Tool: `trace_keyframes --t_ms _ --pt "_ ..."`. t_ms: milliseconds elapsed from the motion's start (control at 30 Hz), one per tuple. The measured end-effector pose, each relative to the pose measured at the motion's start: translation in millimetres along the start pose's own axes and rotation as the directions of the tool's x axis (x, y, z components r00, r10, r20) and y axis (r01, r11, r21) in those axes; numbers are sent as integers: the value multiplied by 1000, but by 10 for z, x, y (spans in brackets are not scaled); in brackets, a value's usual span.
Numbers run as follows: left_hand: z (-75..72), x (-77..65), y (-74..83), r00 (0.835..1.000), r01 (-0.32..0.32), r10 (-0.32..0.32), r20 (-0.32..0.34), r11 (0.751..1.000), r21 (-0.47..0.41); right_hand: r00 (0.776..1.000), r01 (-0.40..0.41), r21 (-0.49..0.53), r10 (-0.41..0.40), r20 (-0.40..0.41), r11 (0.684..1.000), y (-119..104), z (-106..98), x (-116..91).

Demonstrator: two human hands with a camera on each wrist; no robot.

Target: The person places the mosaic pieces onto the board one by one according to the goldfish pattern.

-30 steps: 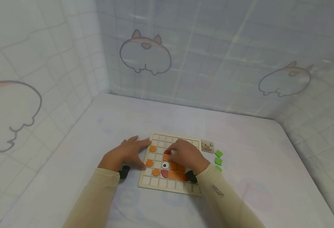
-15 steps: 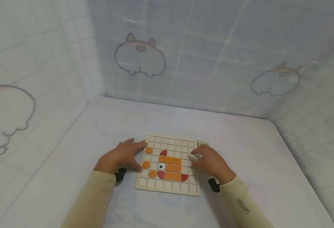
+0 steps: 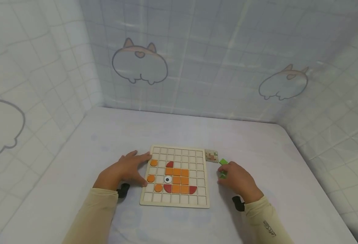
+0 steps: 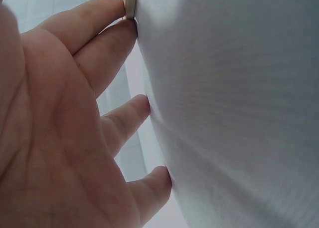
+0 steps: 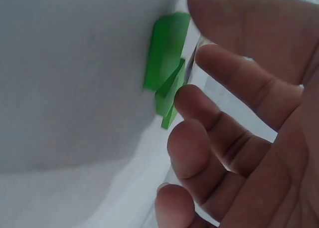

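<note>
My left hand [image 3: 122, 172] has its fingers spread, fingertips against the left edge of a pale wooden grid board [image 3: 197, 201]. In the left wrist view two fingertips meet the board's edge [image 4: 130, 3], while the other fingers rest on the cloth. On the grid lie orange square tiles [image 3: 176, 180], red quarter-round tiles [image 3: 169, 164], orange discs [image 3: 158, 187] and an eye disc [image 3: 168, 180]. Right of the board, my right hand [image 3: 240, 179] reaches over several green tiles [image 3: 223, 162]. In the right wrist view its thumb and loosely bent fingers surround the green tiles [image 5: 167, 51], not pinching one.
A small printed pattern card [image 3: 211, 156] lies by the board's upper right corner. White cloth [image 3: 243, 139] covers the table, with patterned fabric walls [image 3: 194, 67] on the far side and both flanks.
My right hand has moved from the red tile on the grid, off the board's right side to the green tiles. The left hand stays at the board's edge. The head view has shifted slightly.
</note>
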State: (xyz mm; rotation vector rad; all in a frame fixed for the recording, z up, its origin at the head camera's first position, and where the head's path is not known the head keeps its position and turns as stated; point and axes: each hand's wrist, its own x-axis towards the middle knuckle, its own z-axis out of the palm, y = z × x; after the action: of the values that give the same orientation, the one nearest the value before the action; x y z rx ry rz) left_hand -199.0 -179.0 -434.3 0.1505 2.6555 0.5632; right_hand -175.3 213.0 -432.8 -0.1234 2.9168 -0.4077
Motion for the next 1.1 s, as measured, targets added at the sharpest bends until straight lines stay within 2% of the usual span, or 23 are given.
trace_keyframes --t_ms 267,467,667,800,967,1100 --pt "-3 -8 -21 1000 1 -1 4 1000 -9 998 -57 52 56 18 997 22 32 -19" --pt "-6 -16 -16 1000 -7 7 6 1000 -11 998 -65 -19 65 11 998 23 36 -37" --pt "-6 -45 4 1000 10 -10 6 1000 -19 999 -35 -43 36 8 998 -29 -4 -63" --pt "-3 -50 -15 1000 12 -13 -2 1000 -19 1000 10 -13 -10 -7 1000 -143 -8 -34" --pt "21 -33 -38 1000 11 -11 -3 1000 -23 994 101 -20 -102 -37 995 -333 -15 61" --pt "38 -12 -33 1000 11 -11 -1 999 -30 989 143 -7 -143 -47 990 -489 4 179"
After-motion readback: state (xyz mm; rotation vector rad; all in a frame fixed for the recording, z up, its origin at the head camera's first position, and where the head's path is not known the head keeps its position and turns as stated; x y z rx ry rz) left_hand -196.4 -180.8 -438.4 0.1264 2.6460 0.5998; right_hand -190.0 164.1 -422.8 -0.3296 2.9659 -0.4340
